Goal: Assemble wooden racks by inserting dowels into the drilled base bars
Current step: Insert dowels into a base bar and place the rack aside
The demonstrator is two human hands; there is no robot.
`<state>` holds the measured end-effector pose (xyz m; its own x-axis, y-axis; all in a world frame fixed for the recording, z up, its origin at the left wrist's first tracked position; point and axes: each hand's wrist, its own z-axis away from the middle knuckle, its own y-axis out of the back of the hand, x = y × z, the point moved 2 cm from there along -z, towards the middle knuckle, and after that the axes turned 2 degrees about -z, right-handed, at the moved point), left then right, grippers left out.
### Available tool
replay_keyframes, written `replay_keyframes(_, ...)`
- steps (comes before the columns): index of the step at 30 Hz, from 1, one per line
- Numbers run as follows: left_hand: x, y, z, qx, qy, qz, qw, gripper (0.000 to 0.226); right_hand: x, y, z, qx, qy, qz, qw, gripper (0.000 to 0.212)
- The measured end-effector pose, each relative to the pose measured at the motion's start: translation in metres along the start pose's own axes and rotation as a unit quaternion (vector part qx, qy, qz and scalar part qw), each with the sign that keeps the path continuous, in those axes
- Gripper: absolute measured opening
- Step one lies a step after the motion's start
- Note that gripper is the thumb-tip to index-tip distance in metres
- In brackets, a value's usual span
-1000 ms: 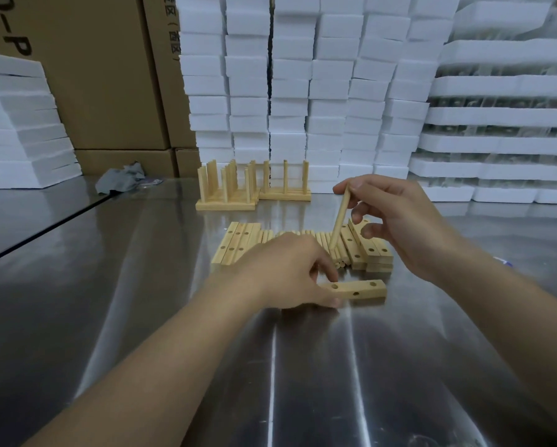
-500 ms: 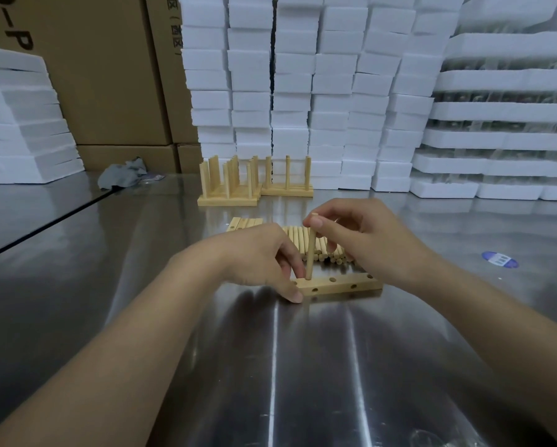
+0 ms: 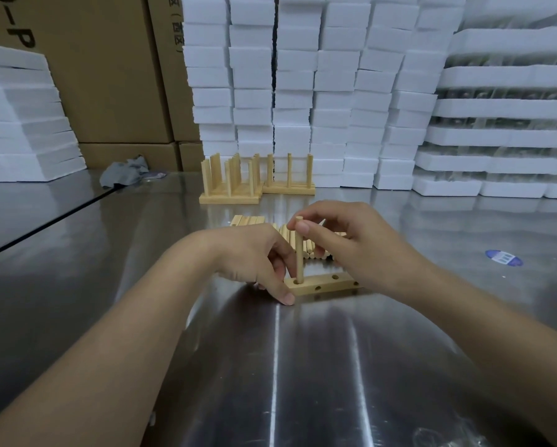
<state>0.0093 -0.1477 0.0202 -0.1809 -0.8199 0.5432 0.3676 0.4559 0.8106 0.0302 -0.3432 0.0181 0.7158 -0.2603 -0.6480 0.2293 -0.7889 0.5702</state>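
Observation:
A short wooden base bar (image 3: pixel 327 284) with drilled holes lies on the steel table in front of me. A dowel (image 3: pixel 299 253) stands upright in its leftmost hole. My right hand (image 3: pixel 351 243) pinches the dowel near its top between thumb and fingers. My left hand (image 3: pixel 254 256) grips the bar's left end, thumb on the near side. Behind the hands lie a row of loose dowels (image 3: pixel 306 243) and spare base bars (image 3: pixel 248 220), partly hidden.
Finished racks (image 3: pixel 232 180) and another rack (image 3: pixel 289 179) stand further back. White foam blocks (image 3: pixel 303 91) are stacked behind them, foam trays (image 3: pixel 509 124) at right, cardboard boxes (image 3: pixel 109 75) at left. A grey rag (image 3: pixel 124 172) and a blue sticker (image 3: pixel 503 257) lie on the table.
My right hand brought the dowel from the pile down to the bar and stood it upright in the leftmost hole. My left hand kept holding the bar's left end.

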Motion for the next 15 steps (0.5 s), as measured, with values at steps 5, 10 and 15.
replay_keyframes(5, 0.000, 0.000, -0.001, 0.004, -0.003, 0.001, 1.000, 0.024, -0.001, -0.006, 0.001, 0.008, 0.004, -0.016, 1.000, 0.012)
replay_keyframes(10, 0.000, 0.000, 0.001, 0.001, -0.016, 0.029, 0.999, 0.035, -0.005, -0.015, 0.004, -0.007, 0.029, -0.016, 0.999, 0.011)
replay_keyframes(15, 0.000, -0.002, 0.001, -0.002, 0.009, 0.016, 1.000, 0.026, -0.003, 0.004, 0.000, -0.016, -0.006, 0.007, 1.000, 0.013)
